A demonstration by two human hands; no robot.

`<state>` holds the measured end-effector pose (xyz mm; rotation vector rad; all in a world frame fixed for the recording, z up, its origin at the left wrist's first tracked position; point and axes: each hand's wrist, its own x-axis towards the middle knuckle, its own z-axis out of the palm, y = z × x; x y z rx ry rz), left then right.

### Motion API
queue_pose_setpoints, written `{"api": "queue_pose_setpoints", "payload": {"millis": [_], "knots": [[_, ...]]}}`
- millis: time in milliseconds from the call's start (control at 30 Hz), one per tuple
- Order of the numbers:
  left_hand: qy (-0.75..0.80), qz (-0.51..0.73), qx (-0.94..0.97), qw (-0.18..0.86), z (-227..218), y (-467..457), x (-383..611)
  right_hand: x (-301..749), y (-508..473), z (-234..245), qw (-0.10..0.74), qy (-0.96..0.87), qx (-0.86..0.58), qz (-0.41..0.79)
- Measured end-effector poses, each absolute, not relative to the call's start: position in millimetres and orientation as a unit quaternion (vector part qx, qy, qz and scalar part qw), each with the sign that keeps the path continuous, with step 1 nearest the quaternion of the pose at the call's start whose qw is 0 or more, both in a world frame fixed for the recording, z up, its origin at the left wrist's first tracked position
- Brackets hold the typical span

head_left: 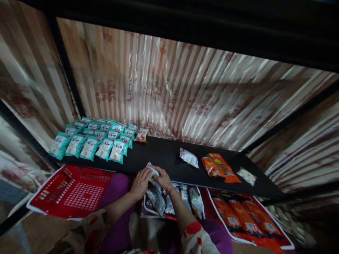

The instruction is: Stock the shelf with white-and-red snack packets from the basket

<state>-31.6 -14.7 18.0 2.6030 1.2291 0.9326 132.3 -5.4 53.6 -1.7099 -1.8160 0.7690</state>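
Observation:
My left hand (141, 183) and my right hand (163, 179) are together at the shelf's front edge, fingers closed around a small whitish snack bag (153, 172) with a striped end. Much of that bag is hidden by the fingers. Below them, several silvery snack bags (196, 203) lie in a basket (203, 208) between my knees. A similar white snack bag (189, 158) rests on the black shelf (161, 151), to the right of my hands.
Several teal snack bags (89, 147) stand in rows at the shelf's left, beside a red-and-white packet (141, 135). Toward the right lie an orange packet (219, 167) and a small pale packet (247, 176). Red baskets stand below: one bare (79, 190), one holding orange packets (246, 217).

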Motion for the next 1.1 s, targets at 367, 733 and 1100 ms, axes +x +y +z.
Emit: {"api": "queue_pose_setpoints", "payload": {"millis": [367,733,1100], "knots": [[0.379,0.280,0.864,0.179,9.2,3.9,-41.4,134.0,-2.7,47.7,0.278,-0.669,-0.633,0.274],[0.374,0.271,0.860,0.216,5.5,6.1,-47.6,130.1,-6.6,42.0,0.261,-0.697,-0.634,0.212],[0.375,0.302,0.849,0.216,11.4,2.6,-48.8,122.3,-19.9,43.1,0.238,-0.698,-0.658,0.151]]}}
